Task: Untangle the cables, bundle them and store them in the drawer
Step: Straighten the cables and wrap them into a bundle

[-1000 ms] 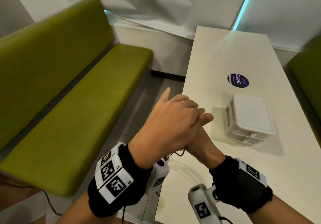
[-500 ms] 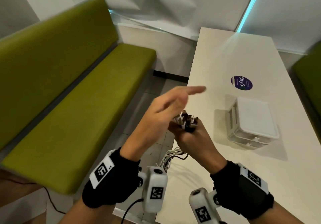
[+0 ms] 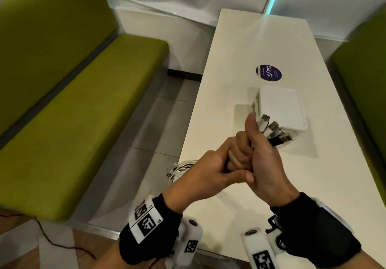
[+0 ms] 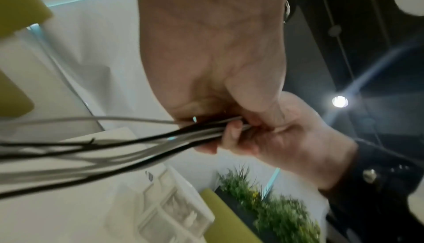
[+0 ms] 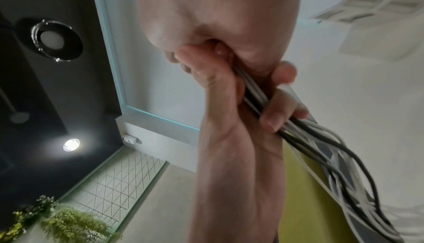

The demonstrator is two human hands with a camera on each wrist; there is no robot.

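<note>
Since 0.5 s ago: left hand [image 3: 211,170] dropped from pointing to clasp cables [image 3: 271,131] below right hand [image 3: 263,156], both gripping, frame centre. Bundling step; next, coil slack off desk [image 3: 240,39] edge.

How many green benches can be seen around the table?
2: one long green bench left of the white table, another at its right edge, partly cut off.

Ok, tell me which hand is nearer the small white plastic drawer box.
Right. The right hand is just in front of the box; the left hand sits farther back-left.
</note>
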